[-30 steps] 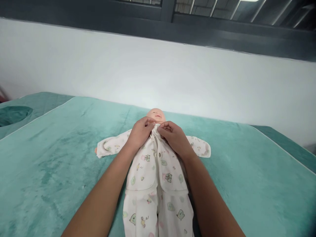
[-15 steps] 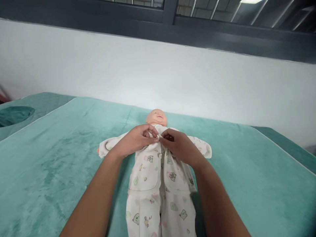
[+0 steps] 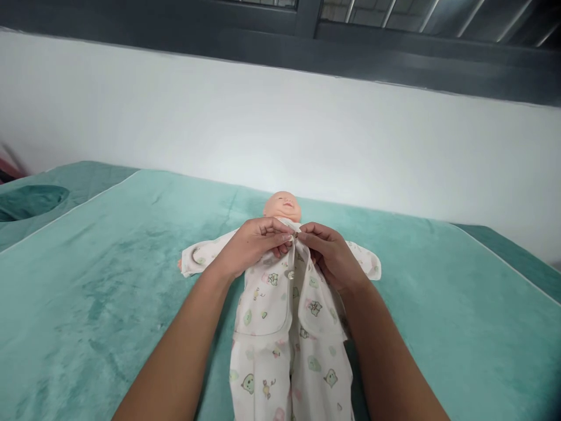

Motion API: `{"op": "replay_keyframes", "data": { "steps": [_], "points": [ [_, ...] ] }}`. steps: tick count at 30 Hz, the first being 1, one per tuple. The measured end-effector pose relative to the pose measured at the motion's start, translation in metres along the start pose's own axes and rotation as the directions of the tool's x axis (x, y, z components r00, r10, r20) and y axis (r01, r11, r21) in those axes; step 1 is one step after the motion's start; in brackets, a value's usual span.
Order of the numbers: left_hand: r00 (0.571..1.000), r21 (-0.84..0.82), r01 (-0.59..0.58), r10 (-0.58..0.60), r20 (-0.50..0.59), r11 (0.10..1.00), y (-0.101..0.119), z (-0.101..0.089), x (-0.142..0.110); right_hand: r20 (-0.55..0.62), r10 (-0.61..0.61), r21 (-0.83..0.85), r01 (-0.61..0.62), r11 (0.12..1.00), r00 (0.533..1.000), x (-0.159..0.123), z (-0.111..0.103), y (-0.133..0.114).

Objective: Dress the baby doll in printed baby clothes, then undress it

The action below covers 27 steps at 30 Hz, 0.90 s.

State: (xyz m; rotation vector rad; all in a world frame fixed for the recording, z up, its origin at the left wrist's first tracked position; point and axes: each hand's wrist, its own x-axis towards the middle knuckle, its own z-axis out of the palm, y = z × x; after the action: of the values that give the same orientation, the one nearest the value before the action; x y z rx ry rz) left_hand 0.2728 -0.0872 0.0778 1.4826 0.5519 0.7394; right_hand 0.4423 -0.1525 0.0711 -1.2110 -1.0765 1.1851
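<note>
A baby doll point(image 3: 283, 204) lies on its back, dressed in a white jacket point(image 3: 267, 298) and matching trousers point(image 3: 263, 374) printed with small animals. My left hand point(image 3: 265, 242) pinches the jacket's front edge just below the doll's neck. Opposite it, my right hand point(image 3: 326, 248) pinches the other front edge, fingertips almost meeting those of the left. What lies between the fingertips is too small to make out. Below the hands the jacket front hangs apart, and a button point(image 3: 291, 275) shows on the left-side edge.
The doll rests on a teal plush cover point(image 3: 109, 280) with white piping. A white wall point(image 3: 219, 117) rises behind it, under a dark window frame point(image 3: 197, 29) with bars outside. An oval opening point(image 3: 33, 202) in the teal fabric shows at far left.
Both hands stay at the upper jacket front. The right hand has turned and lifted its edge, so the front gapes wider below. The whole view has shifted slightly.
</note>
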Motion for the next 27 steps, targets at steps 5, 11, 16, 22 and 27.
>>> {"op": "replay_keyframes", "data": {
  "steps": [5, 11, 16, 22, 27],
  "points": [
    [0.999, -0.018, -0.008, 0.007, -0.035, 1.000, -0.0012, 0.0023, 0.0014, 0.020, 0.022, 0.008, -0.022, 1.000, 1.000, 0.0003, -0.0018, -0.0008],
    [0.999, -0.007, -0.003, 0.003, -0.034, 1.000, -0.0020, 0.0039, 0.0022, 0.025, 0.006, 0.022, -0.007, 1.000, 1.000, 0.0016, -0.0025, 0.0000],
    [1.000, -0.026, -0.016, 0.016, -0.020, 1.000, -0.0049, 0.0029, 0.0026, 0.064, -0.015, 0.069, 0.011, 0.998, 0.998, 0.0019, -0.0050, 0.0024],
    [1.000, -0.002, 0.003, -0.003, -0.001, 1.000, -0.0064, 0.0024, 0.0036, 0.068, -0.091, -0.091, 0.097, 0.991, 0.994, -0.0003, -0.0026, 0.0014],
    [1.000, 0.066, -0.007, 0.006, 0.013, 0.998, -0.0076, 0.0033, 0.0031, 0.005, -0.152, -0.342, 0.144, 0.928, 0.988, -0.0029, 0.0002, -0.0014]
  ]
}}
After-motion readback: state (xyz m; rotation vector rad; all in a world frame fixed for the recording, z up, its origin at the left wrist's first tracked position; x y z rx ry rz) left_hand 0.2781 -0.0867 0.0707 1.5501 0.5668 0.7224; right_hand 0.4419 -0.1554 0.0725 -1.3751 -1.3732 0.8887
